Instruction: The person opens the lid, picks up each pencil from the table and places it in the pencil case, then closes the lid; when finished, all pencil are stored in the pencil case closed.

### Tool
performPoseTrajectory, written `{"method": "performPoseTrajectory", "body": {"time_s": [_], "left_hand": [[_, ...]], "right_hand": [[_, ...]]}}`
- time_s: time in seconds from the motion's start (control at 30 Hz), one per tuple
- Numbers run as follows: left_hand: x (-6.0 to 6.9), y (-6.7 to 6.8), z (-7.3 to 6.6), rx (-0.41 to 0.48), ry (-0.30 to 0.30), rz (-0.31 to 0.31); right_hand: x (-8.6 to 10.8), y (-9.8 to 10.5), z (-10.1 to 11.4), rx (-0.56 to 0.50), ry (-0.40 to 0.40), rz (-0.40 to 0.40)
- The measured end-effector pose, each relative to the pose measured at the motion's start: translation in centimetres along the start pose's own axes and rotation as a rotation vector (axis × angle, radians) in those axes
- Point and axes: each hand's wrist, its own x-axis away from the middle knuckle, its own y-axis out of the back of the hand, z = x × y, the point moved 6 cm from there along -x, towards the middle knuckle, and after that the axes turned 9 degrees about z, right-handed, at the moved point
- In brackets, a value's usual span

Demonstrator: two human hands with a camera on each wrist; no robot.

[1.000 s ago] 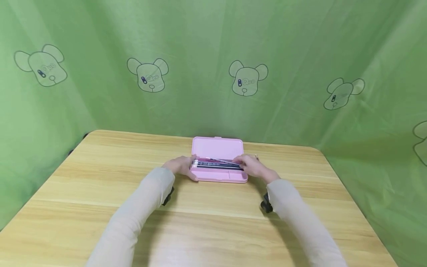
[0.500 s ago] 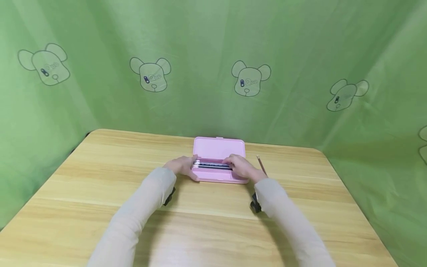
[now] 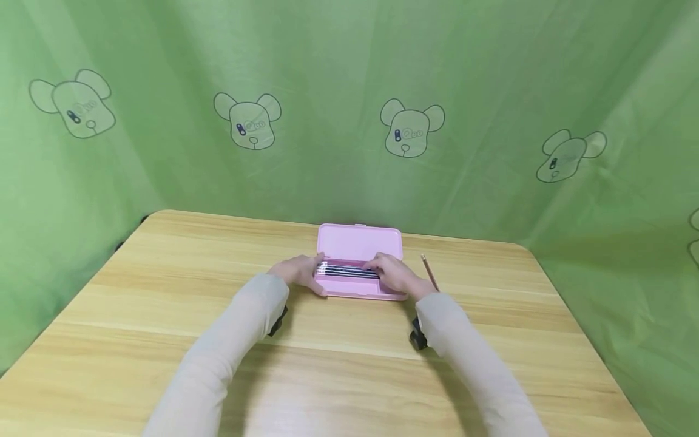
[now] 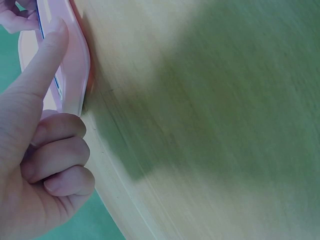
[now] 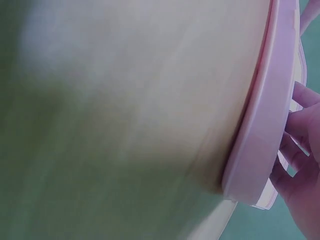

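A pink pencil case [image 3: 344,287] lies with its lid raised near the table's far edge. Several dark pencils [image 3: 349,271] lie lengthwise inside, white ends to the left. My left hand [image 3: 297,271] grips the case's left end; the left wrist view shows its thumb [image 4: 50,42] over the case and the other fingers curled at the end. My right hand [image 3: 395,273] reaches into the right half, over the pencils. In the right wrist view its bent fingers [image 5: 300,122] dip behind the case wall, so the fingertips are hidden and whether they pinch a pencil is unclear.
A brown pencil [image 3: 429,271] lies on the wooden table [image 3: 349,364] just right of the case, partly behind the right forearm. Behind the table hangs a green curtain [image 3: 327,170] with bear-head prints.
The slanted pencil at my right hand now no longer shows apart from the row. That hand has shifted left into the case, uncovering the brown pencil. My left hand stays on the case.
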Motion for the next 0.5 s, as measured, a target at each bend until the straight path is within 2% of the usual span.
{"method": "performPoseTrajectory", "body": {"time_s": [0.27, 0.5], "left_hand": [[0.1, 0.1, 0.0, 0.003, -0.002, 0.001], [0.0, 0.0, 0.0, 0.006, -0.014, 0.003]], "right_hand": [[0.5, 0.5, -0.3, -0.142, 0.011, -0.037], [1.4, 1.5, -1.2, -0.225, -0.038, -0.072]]}}
